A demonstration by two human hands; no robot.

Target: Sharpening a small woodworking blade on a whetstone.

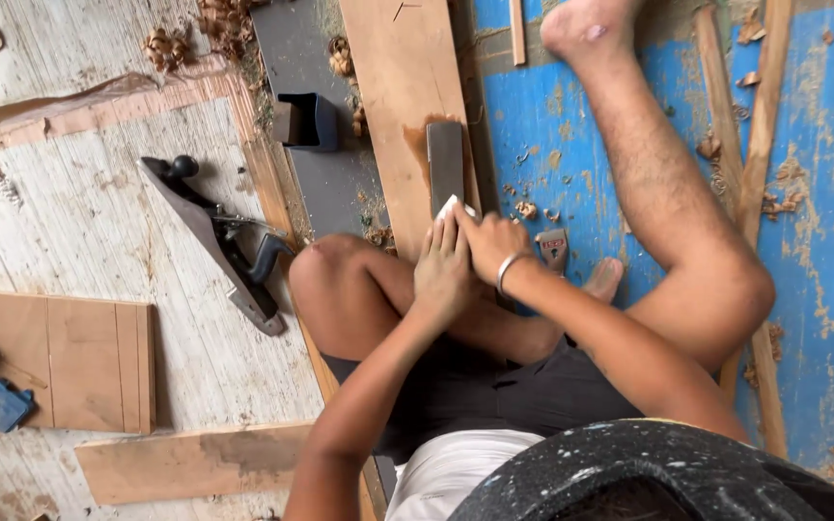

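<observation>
Nearest the camera, the person sits on the floor with both arms reaching forward. The left hand (443, 275) lies flat, fingers pressed together, bearing down on a small pale flat piece (454, 205) whose near end is hidden under the hands. The right hand (494, 246), with a metal bangle at the wrist, sits just at 3 o'clock of the left, its fingers closed on the same pale piece. That piece rests on the near end of a dark grey rectangular sharpening stone (445, 164), which lies on a long reddish-brown wooden plank (400, 87) running toward 12 o'clock.

As a judgement, the work goes best with even downward pressure from both hands, the piece held at a steady angle and stroked along the stone's length, the stone kept from sliding on the plank.

Counted, near to far: one low-lying brown board (185, 463) at 7 o'clock; one brown wooden panel (69, 362) at 9 o'clock with one small blue block (0, 403) beside it; one long dark metal hand plane (219, 241) at 10 o'clock; one small metal-and-wood tool (553, 248) at 3 o'clock of the right hand; one black boxy holder (307, 121) at 11 o'clock; many wood shavings (224, 24) on the floor at the far edge.
</observation>
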